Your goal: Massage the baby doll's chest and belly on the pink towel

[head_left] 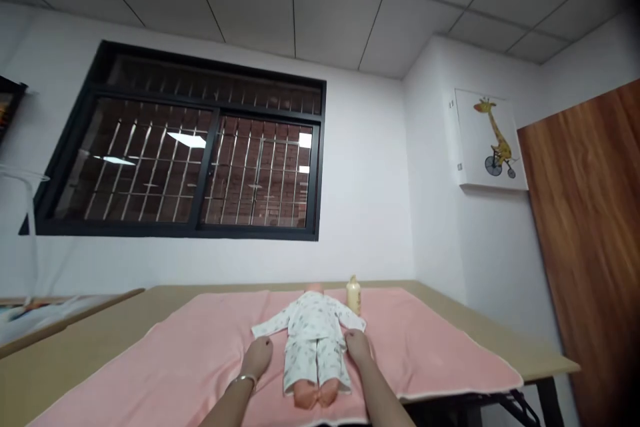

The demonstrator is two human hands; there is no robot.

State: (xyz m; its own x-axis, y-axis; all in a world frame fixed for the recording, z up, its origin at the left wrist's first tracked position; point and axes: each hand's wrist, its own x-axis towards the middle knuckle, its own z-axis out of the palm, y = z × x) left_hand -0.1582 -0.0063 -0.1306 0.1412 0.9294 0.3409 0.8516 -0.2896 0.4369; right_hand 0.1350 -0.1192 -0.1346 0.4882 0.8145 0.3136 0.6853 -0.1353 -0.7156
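A baby doll [314,320] lies on its back on a pink blanket [215,340], dressed in a white patterned top and matching trousers. Its bare feet point toward me, and its head is mostly out of sight at the far end. My left hand [259,355] rests on the blanket left of the doll's hip, fingers curled in and apart from the clothes. On the other side, my right hand [359,345] is closed at the edge of the top, near the sleeve end; whether it pinches cloth is hidden. A bracelet circles my left wrist.
A cream pump bottle [353,295] stands upright on the blanket beyond the doll's right-hand sleeve. The blanket covers much of a tan table [520,347]. Behind are a barred window [200,167] and a white wall; a brown wooden panel [590,227] stands at right.
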